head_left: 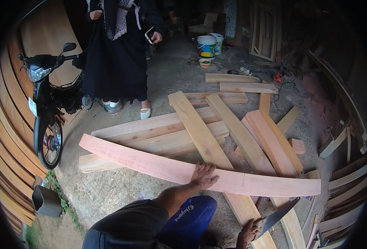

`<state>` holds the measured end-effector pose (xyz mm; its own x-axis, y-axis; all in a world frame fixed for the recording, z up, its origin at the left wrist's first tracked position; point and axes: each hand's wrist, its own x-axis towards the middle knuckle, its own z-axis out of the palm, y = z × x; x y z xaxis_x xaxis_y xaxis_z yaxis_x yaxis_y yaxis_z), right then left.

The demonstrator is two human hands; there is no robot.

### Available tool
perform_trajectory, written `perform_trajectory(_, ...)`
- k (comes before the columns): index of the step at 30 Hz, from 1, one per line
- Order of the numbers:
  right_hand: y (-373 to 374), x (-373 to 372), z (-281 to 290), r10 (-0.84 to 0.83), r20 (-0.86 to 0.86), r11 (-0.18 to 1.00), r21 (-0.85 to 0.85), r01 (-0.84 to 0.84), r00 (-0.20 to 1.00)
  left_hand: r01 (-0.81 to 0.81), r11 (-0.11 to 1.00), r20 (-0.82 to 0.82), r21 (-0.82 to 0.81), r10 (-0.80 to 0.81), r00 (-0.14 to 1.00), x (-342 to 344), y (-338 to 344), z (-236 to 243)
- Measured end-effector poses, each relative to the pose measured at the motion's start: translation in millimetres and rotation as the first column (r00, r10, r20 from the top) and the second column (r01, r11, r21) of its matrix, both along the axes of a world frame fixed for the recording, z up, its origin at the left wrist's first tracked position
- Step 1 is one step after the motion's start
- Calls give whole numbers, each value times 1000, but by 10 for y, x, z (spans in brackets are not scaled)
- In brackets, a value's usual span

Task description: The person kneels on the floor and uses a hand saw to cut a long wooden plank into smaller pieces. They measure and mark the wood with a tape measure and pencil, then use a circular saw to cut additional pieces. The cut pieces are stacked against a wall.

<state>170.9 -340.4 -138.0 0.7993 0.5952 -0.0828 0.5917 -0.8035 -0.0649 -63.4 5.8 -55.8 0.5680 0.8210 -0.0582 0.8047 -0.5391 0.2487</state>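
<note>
A long pinkish plank [138, 157] lies across several paler boards [196, 137], with a thin line marked across its right part. My left hand [204, 177] rests flat on the middle of this plank, fingers apart. At the lower right, my right hand [247, 231] is closed on the handle of a handsaw [276, 215]. The saw's blade points up and to the right, over the boards below the pink plank's right part.
A person in dark clothes [115, 70] stands beyond the boards, holding a phone [149, 35]. A black motorbike [44, 103] stands left, before leaning panels [9, 124]. Paint buckets [206, 45], cables and a wooden frame [264, 33] are behind; more timber [349, 178] lines the right.
</note>
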Motion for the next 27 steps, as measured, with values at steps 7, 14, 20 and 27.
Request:
perform_trajectory(7, -172, 221, -526, 155, 261, 987, 0, -160, 953, -16, 999, 16, -34, 17, 1000, -38, -42, 29)
perform_trajectory(14, -198, 320, -645, 120, 68, 990, -86, -114, 990, 10, 1000, 60, -11, -10, 998, 49, 23, 14)
perform_trajectory(20, -38, 5, 135, 64, 48, 996, 52, -67, 997, -6, 996, 93, 90, -3, 996, 97, -10, -9)
perform_trajectory(27, 19, 10, 89, 31, 3, 999, 42, -31, 1000, -31, 985, -20, 167, 35, 999, 82, -18, -94)
